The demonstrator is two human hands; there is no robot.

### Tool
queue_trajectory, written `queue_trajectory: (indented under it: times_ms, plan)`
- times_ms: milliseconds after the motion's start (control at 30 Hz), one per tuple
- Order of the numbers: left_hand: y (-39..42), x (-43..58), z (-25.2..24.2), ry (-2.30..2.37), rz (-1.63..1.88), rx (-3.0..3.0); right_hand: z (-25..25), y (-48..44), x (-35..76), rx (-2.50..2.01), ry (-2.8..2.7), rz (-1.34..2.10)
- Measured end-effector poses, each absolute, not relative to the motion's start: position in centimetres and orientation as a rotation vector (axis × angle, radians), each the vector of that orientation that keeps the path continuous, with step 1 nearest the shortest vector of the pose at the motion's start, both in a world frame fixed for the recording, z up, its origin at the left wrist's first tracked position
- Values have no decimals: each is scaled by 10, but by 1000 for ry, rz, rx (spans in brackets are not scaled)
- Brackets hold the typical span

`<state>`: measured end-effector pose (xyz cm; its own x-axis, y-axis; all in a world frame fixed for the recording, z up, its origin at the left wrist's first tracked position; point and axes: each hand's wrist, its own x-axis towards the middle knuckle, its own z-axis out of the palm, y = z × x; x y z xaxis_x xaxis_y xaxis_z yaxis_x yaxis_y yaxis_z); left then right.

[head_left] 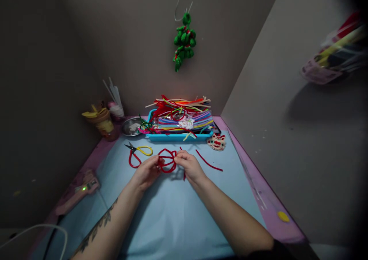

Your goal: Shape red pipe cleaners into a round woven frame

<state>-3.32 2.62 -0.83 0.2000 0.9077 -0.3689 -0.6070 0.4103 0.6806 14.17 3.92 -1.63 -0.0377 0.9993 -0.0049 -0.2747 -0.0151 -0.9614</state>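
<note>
Between my two hands, above the blue cloth, is a round openwork shape bent from red pipe cleaners. My left hand pinches its left side, fingers closed. Fingertips and thumb of my right hand are closed on its right edge. A loose red pipe cleaner lies on the cloth to the right of my right hand. Just beyond my left hand rest scissors with one red and one yellow handle, their blades apart.
A blue tray of colourful pipe cleaners stands at the back. Left of it are a metal bowl and a pot of tools. A pink glue gun with a lit green light lies at left. A green ornament hangs above.
</note>
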Motion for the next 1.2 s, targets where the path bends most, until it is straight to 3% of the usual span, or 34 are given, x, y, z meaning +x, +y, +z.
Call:
queue_trajectory:
  times_ms: [433,1200]
  plan:
    - [20,-22,-4,1049,1100,910,-20,37,137,-1063,-889,1272]
    - [21,-23,-14,954,1071,734,-20,39,138,-1075,-877,1340]
